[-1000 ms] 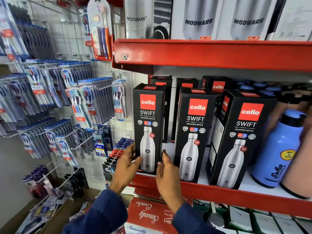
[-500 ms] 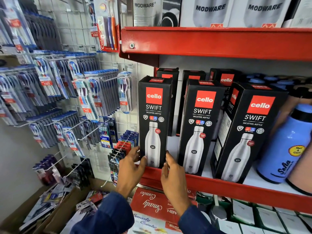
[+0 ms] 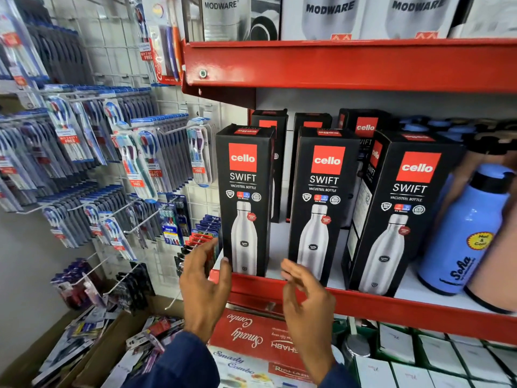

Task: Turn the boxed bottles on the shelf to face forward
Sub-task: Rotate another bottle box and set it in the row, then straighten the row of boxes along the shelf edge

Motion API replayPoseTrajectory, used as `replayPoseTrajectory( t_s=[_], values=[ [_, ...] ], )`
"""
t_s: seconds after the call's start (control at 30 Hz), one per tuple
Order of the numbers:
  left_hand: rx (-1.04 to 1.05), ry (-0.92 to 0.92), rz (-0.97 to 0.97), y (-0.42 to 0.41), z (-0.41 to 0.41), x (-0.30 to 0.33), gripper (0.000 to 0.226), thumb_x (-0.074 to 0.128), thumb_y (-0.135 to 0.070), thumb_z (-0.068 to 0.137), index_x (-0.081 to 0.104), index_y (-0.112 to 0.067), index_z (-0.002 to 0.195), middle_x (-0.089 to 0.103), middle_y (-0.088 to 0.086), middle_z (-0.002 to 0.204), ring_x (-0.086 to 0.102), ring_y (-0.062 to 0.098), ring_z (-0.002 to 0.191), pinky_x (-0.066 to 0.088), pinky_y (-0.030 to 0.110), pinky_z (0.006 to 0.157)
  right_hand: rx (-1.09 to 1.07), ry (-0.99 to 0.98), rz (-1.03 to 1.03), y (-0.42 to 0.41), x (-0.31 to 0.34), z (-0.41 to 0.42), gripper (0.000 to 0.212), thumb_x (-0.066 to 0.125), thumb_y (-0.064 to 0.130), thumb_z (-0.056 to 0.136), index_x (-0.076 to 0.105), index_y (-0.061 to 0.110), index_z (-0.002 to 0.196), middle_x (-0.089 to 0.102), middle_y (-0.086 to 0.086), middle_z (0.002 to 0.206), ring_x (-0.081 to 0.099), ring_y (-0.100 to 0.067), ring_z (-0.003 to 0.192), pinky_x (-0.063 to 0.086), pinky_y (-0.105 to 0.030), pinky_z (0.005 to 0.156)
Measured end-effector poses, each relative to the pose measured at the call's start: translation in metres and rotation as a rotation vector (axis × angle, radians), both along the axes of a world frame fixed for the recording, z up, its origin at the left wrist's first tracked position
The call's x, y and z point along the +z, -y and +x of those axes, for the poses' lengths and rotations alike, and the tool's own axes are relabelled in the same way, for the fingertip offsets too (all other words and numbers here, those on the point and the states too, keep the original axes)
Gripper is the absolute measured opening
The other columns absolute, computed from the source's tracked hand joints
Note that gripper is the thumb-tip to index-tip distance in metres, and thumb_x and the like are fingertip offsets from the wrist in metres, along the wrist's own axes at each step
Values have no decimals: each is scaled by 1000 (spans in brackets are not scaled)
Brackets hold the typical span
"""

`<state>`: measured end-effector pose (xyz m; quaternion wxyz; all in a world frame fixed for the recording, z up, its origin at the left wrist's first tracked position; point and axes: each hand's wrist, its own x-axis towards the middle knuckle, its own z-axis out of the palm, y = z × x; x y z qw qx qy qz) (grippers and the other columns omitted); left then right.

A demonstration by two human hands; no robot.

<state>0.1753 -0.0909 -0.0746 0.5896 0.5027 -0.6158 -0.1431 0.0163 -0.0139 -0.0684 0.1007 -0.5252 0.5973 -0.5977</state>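
Observation:
Three black boxed bottles stand in the front row on the red shelf [image 3: 419, 312]. The left box [image 3: 244, 200] and the middle box [image 3: 320, 205] show their printed fronts straight on. The right box [image 3: 400, 214] is turned a little, so its left side panel shows. More black boxes [image 3: 363, 127] stand behind them, partly hidden. My left hand [image 3: 205, 284] hovers at the lower left corner of the left box, fingers apart, thumb near its bottom edge. My right hand [image 3: 305, 292] hangs below the gap between the left and middle boxes, fingers loosely curled and holding nothing.
A blue flask [image 3: 464, 233] and a pinkish flask [image 3: 500, 247] stand right of the boxes. An upper red shelf [image 3: 335, 65] carries white boxes. A wire grid at left holds hanging toothbrush packs [image 3: 134, 161]. Red cartons [image 3: 251, 334] and white boxes sit below.
Both hands have let go of the left box and drawn back slightly from the shelf. The view has come closer and shifted a little.

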Motion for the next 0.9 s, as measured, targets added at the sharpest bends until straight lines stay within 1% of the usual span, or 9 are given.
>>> replayPoseTrajectory(
  t_s=[0.17, 0.23, 0.33, 0.43, 0.5, 0.57, 0.6, 0.73, 0.9],
  values=[
    [-119, -49, -140, -32, -41, 8, 21, 56, -27, 88, 66, -29, 105, 68, -18, 101, 64, -7, 100, 53, 15, 87, -227, 112, -178, -18, -3, -28, 33, 63, 0, 88, 67, 24, 110, 73, 6, 107, 69, -5, 99, 59, -31, 86],
    [-232, -27, -62, -38, -60, 6, 28, 56, -32, 89, 69, -27, 113, 71, -15, 110, 65, -7, 106, 55, 18, 93, -241, 111, -170, -20, -3, -33, 35, 59, 6, 89, 64, 20, 122, 69, 5, 119, 64, -6, 109, 53, -27, 94],
    [-356, 32, 80, -41, -83, 2, 55, 50, -43, 92, 57, -21, 142, 65, -6, 139, 61, 4, 127, 51, 30, 109, -217, 65, -62, -22, -4, -35, 54, 48, 37, 91, 46, 18, 142, 55, 1, 143, 53, -9, 129, 43, -26, 107],
    [-423, 62, 149, -39, -96, 1, 70, 46, -51, 93, 40, -17, 154, 52, 1, 155, 51, 11, 141, 43, 36, 118, -197, 20, 67, -17, -5, -42, 58, 53, 24, 95, 35, 16, 149, 50, -7, 148, 50, -17, 133, 41, -36, 112],
    [-430, 59, 176, -36, -101, 1, 73, 45, -52, 93, 36, -16, 156, 50, 3, 157, 49, 12, 143, 43, 40, 118, -189, -15, 121, -14, -2, -48, 58, 54, 10, 93, 36, 13, 148, 55, -12, 143, 56, -18, 127, 44, -27, 107],
    [-424, 49, 184, -33, -103, 2, 69, 47, -48, 94, 37, -17, 155, 53, 3, 155, 52, 12, 140, 44, 42, 117, -181, -17, 154, -14, 3, -53, 55, 54, 5, 93, 41, 11, 146, 67, -17, 127, 67, -16, 107, 48, -7, 85],
    [-421, 46, 182, -32, -103, 2, 66, 48, -45, 95, 39, -18, 154, 56, 2, 152, 54, 12, 138, 45, 42, 116, -174, -11, 161, -14, 5, -55, 53, 53, 3, 93, 44, 11, 144, 71, -19, 117, 69, -18, 96, 48, -12, 81],
    [-412, 39, 174, -33, -101, 1, 62, 47, -49, 96, 42, -22, 152, 60, -1, 148, 59, 11, 133, 49, 45, 111, -153, -9, 169, -17, 6, -62, 50, 51, -1, 92, 50, 13, 140, 74, -21, 102, 62, -28, 100, 46, -31, 89],
    [-412, 32, 188, -42, -100, 2, 61, 46, -47, 96, 42, -23, 152, 58, -5, 149, 59, 6, 131, 49, 37, 113, -93, 28, 163, -23, 5, -63, 48, 50, -2, 93, 51, 12, 139, 76, -9, 99, 54, -16, 108, 48, -16, 84]
  ],
)
